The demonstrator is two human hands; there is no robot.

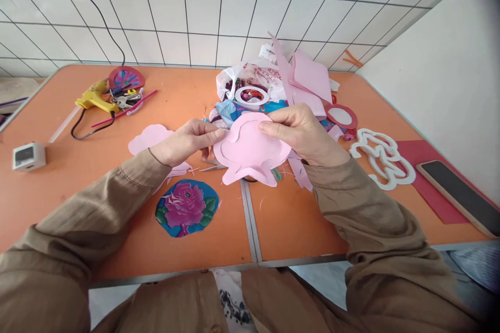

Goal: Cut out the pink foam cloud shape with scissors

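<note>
Between both hands, above the table, is a pink paper cutout (253, 153) with a rounded top and pointed flaps at its lower edge; it looks layered. My left hand (191, 140) pinches its left edge between thumb and fingers. At the upper right edge, my right hand (299, 132) grips it the same way. Scissors (213, 167) lie partly hidden behind the cutout. Below my left hand rests a blue fabric piece with a pink rose (185, 208). Another pink cloud-like cutout (150, 138) lies beyond my left wrist.
A yellow glue gun (96, 99) with a cord sits at the back left, near keys (127, 99). A white bag (250, 75) and folded pink sheets (308, 80) are piled at the back. White curved cutouts (385, 158), a red sheet (433, 182) and a phone (461, 195) lie right.
</note>
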